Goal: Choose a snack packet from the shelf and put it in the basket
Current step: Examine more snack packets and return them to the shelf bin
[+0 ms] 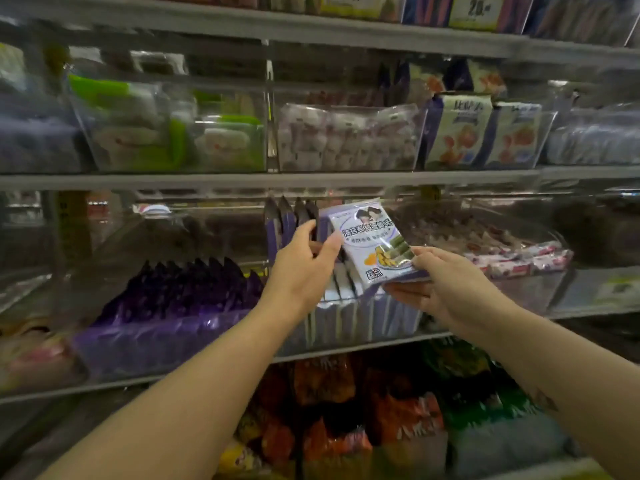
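Observation:
A white and lilac snack packet [372,242] with dark lettering and a picture of rolled snacks is lifted clear of its clear bin [363,320] on the middle shelf. My right hand [443,285] grips its lower right corner, thumb on top. My left hand [304,265] is just left of it, fingers apart, thumb tip against the packet's left edge, fingers reaching among the upright packets [287,220] behind. No basket is in view.
Clear plastic bins line the shelves: dark purple packets [180,289] to the left, pink and white wrapped sweets [519,261] to the right, white and orange packets [481,129] above. Orange and green bags [363,410] fill the lowest shelf. Metal shelf edges [311,180] run across.

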`<act>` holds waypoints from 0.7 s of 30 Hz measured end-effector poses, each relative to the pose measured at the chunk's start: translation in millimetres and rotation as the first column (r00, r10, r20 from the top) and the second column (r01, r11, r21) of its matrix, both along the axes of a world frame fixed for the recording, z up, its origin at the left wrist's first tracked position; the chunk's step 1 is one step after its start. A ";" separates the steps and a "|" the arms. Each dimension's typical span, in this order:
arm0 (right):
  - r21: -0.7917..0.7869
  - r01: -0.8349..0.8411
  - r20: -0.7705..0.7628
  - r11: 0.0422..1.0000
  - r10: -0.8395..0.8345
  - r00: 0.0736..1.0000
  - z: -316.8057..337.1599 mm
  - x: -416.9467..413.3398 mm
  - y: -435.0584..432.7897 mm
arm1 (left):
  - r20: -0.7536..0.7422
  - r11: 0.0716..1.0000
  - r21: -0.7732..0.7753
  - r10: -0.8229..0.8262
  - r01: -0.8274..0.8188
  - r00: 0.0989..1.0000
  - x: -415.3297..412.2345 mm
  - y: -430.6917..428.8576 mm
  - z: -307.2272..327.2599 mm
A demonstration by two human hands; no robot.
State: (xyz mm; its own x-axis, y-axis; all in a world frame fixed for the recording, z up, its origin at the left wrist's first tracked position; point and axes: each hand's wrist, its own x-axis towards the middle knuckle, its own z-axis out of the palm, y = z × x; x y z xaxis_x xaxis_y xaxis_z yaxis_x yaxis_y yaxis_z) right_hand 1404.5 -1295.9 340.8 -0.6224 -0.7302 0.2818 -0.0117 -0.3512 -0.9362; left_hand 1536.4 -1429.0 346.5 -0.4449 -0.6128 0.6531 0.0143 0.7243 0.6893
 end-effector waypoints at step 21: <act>0.260 -0.283 0.053 0.923 0.279 0.959 -227.1 57.0 16.6 | -0.029 0.686 0.660 -0.384 0.306 0.923 67.4 60.1 -250.5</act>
